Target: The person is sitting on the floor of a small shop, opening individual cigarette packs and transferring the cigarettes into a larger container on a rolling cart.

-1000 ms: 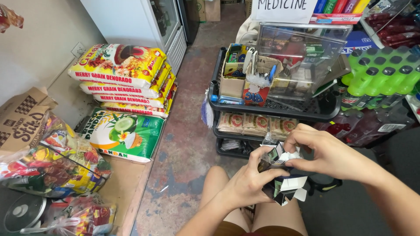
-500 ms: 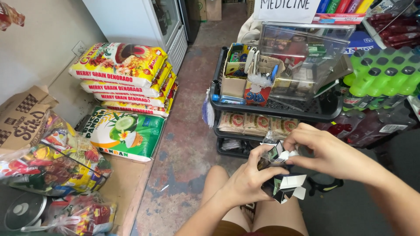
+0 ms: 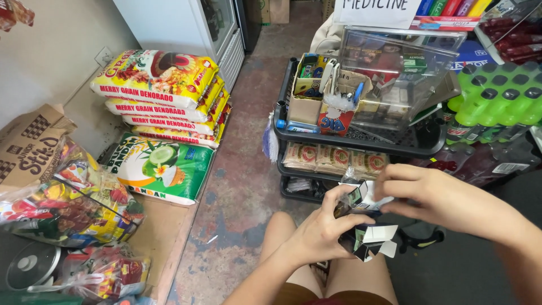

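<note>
Over my knees, my left hand (image 3: 324,231) grips a bundle of small dark packs with white flaps (image 3: 368,239) wrapped in clear film. My right hand (image 3: 435,197) reaches in from the right and pinches the top of the bundle, where one small pack (image 3: 357,195) and crinkled film stick up. Both hands touch the bundle and sit just in front of the black tiered cart (image 3: 361,141).
The cart carries a clear plastic box (image 3: 403,68), a cardboard box of small items (image 3: 307,93) and flat packets on its lower shelf. Stacked rice sacks (image 3: 161,93) lie at left, snack bags (image 3: 73,197) nearer. Green bottles (image 3: 497,93) stand at right.
The hands stay almost in place over the bundle; my right fingers have shifted slightly along its top. The view has tilted a little.
</note>
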